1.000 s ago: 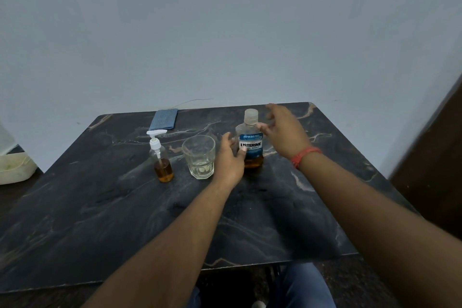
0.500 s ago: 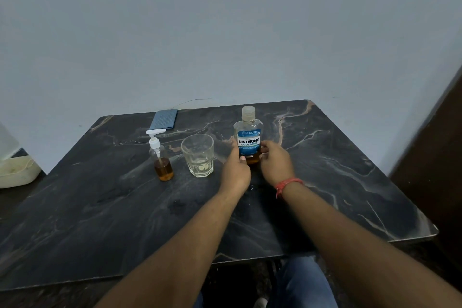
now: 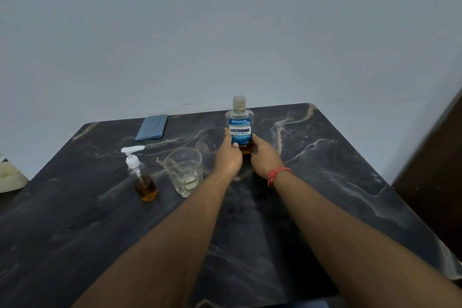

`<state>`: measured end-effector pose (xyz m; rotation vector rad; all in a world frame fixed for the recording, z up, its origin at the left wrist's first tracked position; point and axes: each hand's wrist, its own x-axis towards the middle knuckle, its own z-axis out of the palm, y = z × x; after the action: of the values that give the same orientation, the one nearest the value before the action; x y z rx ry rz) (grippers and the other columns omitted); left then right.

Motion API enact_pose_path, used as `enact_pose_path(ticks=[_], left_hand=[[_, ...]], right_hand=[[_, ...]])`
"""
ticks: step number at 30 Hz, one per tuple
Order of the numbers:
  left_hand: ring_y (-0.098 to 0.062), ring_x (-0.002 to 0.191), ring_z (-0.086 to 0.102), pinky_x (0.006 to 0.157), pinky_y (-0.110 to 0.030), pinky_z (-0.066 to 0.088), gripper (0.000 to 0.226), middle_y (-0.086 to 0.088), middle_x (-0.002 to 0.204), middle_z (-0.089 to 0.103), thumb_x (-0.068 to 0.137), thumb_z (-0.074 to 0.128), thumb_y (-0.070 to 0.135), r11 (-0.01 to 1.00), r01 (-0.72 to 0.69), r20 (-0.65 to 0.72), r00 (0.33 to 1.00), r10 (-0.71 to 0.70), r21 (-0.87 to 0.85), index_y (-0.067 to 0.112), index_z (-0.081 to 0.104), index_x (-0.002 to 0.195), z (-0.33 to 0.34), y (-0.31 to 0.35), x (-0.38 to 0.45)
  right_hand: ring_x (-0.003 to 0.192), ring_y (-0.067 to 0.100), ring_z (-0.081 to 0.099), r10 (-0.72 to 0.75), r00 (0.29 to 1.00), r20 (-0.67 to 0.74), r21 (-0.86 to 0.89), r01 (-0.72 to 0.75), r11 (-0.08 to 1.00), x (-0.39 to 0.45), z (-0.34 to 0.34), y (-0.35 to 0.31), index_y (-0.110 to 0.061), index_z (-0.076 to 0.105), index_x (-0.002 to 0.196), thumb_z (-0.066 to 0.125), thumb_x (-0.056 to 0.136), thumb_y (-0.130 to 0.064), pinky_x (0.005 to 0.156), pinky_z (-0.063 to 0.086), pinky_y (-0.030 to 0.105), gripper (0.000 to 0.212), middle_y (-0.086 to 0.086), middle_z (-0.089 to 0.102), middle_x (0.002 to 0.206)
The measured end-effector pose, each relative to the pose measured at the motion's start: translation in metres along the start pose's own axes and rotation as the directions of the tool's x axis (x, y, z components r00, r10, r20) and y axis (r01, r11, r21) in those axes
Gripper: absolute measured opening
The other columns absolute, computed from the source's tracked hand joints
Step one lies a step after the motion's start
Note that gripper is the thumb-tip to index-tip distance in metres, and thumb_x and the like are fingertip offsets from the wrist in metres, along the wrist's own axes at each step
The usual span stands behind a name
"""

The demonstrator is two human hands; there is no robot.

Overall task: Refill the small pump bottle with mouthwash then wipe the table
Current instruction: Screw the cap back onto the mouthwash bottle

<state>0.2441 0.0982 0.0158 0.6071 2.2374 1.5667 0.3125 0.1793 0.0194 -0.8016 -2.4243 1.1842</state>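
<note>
Since the earlier frame the right hand (image 3: 265, 157) has dropped from the cap to the base of the bottle (image 3: 239, 125). Both hands now clasp its lower body, the left hand (image 3: 228, 157) opposite, thumb on the label. The bottle stands upright and capped between the palms, little amber liquid left: probably light, rigid, smooth plastic, best gripped at the waist. Left of the bottle stand the glass (image 3: 184, 172), then the pump bottle (image 3: 142, 177); the cloth (image 3: 152, 127) lies behind them on the table (image 3: 337, 182).

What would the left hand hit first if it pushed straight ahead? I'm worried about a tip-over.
The left hand already grips the mouthwash bottle, so it would push that first; beyond it the table looks free up to the wall.
</note>
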Motion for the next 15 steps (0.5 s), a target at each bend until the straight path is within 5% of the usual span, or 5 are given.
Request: enact_pose_path(ticks=[15], left_hand=[[-0.022,0.146,0.031,0.12,-0.034,0.023,0.058,-0.004,0.163,0.027,0.106,0.028,0.01,0.99,0.055,-0.115,0.991,-0.07,-0.129,0.029,0.013,0.159,0.029,0.01,0.139]], right_hand=[[0.128,0.023,0.049,0.011,0.995,0.094,-0.024,-0.009,1.0,0.143,-0.001,0.002,-0.022,0.025,0.153,0.042,0.088,0.004,0.105,0.035,0.027,0.072,0.008,0.049,0.145]])
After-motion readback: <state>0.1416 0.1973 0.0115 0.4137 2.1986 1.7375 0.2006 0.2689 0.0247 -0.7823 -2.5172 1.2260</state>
